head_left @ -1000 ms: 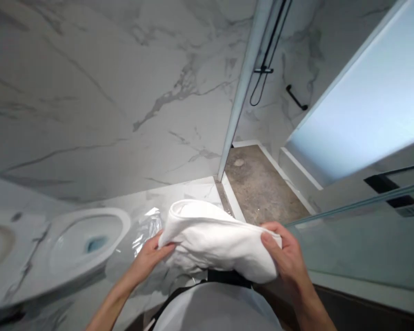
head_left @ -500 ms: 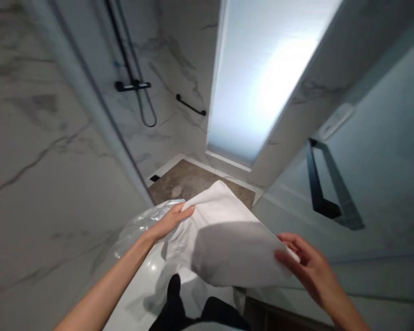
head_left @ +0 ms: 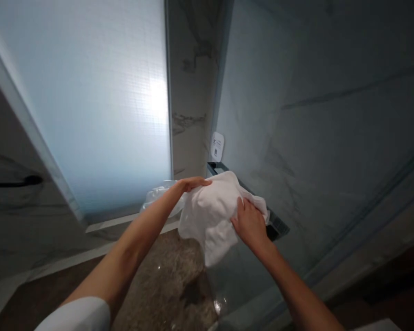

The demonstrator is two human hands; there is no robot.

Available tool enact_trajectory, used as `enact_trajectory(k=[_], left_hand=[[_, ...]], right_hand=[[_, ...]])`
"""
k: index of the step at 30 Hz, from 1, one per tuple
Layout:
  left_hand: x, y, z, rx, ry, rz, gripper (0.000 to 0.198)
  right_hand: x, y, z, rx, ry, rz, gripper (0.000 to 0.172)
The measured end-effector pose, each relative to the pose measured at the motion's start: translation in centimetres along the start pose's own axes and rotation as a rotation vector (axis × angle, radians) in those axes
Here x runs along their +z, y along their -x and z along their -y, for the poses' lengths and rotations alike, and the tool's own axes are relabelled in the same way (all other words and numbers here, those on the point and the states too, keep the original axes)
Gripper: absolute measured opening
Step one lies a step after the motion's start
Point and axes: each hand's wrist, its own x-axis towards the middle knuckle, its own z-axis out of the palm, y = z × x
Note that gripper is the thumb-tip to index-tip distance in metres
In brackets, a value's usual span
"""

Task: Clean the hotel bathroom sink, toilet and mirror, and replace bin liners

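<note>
Since the earlier frame the view has swung round and the white towel (head_left: 210, 216) has bunched up mid-frame, hiding part of a black wall rail (head_left: 215, 168). The left hand's (head_left: 188, 185) fingers (head_left: 197, 182) lie together over its top edge, the right hand's (head_left: 250, 223) press into its front; crinkled plastic (head_left: 162, 195) shows behind it, a frosted window (head_left: 89, 105) upper left.

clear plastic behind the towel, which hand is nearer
Left. The left hand lies just beside the clear plastic, on top of the white towel; the right hand is on the towel's other side, farther from the plastic.
</note>
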Motion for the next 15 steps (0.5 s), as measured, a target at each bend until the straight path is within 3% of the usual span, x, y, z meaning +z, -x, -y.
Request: enact_trajectory(k=[2, 4, 7, 9, 12, 15], left_hand=[[-1.6, -1.2, -0.2, -0.013, 0.003, 0.094, 0.061], [-2.3, -2.1, -0.6, 0.071, -0.016, 0.195, 0.059], [-2.0, -3.4, 0.0, 0.239, -0.002, 0.317, 0.054], [-1.6, -4.4, 1.8, 0.268, 0.006, 0.373, 0.051], [-1.4, -5.7, 5.2, 0.222, 0.003, 0.517, 0.054], [-2.4, -6.7, 6.6, 0.171, 0.064, 0.666, 0.057]], right_hand=[[-0.6, -0.7, 0.3, 0.068, 0.018, 0.057, 0.058], [-1.2, -1.6, -0.2, 0.171, 0.010, 0.139, 0.051], [-1.3, -2.6, -1.8, 0.296, -0.100, 0.323, 0.056], [-1.3, -2.6, -2.2, 0.343, -0.180, 0.399, 0.060], [-1.4, -3.8, 0.0, 0.390, -0.142, 0.291, 0.048], [-0.6, -9.2, 3.9, 0.335, -0.100, 0.095, 0.049]])
